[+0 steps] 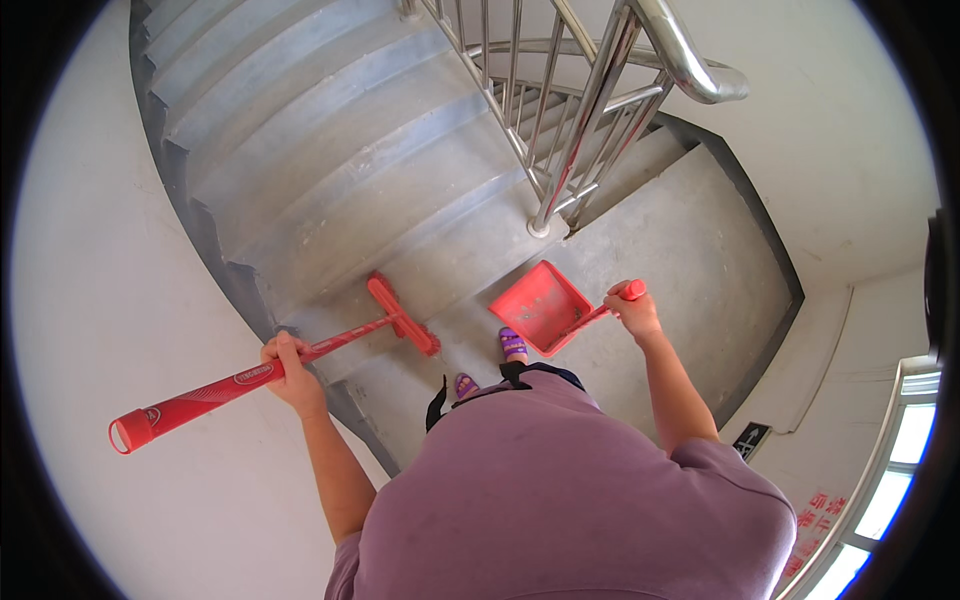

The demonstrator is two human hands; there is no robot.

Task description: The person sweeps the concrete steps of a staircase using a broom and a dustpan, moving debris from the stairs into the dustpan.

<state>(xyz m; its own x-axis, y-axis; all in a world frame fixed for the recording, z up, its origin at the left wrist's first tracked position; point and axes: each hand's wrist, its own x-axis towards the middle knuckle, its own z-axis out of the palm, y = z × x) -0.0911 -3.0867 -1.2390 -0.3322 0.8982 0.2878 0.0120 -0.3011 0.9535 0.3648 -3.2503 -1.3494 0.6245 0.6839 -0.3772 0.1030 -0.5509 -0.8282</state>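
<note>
My left hand [295,373] is closed around the red handle of a broom [202,394]. The broom's red head [403,313] with red bristles rests low on the concrete stairs, left of my feet. In my right hand [636,313] is the upper end of the red handle of a dustpan [544,306]. The red plastic pan lies in front of my feet on the right, with some grey debris or dirt marks in it. A little loose dirt seems to lie by the broom's bristles, too small to make out. My feet are in purple sandals [512,343].
Concrete stairs [360,172] rise ahead and to the left. A stainless steel railing [559,187] stands at their right edge, with a second flight [637,176] beyond it. The landing [675,277] spreads to the right. White walls [847,202] with a dark painted border enclose both sides.
</note>
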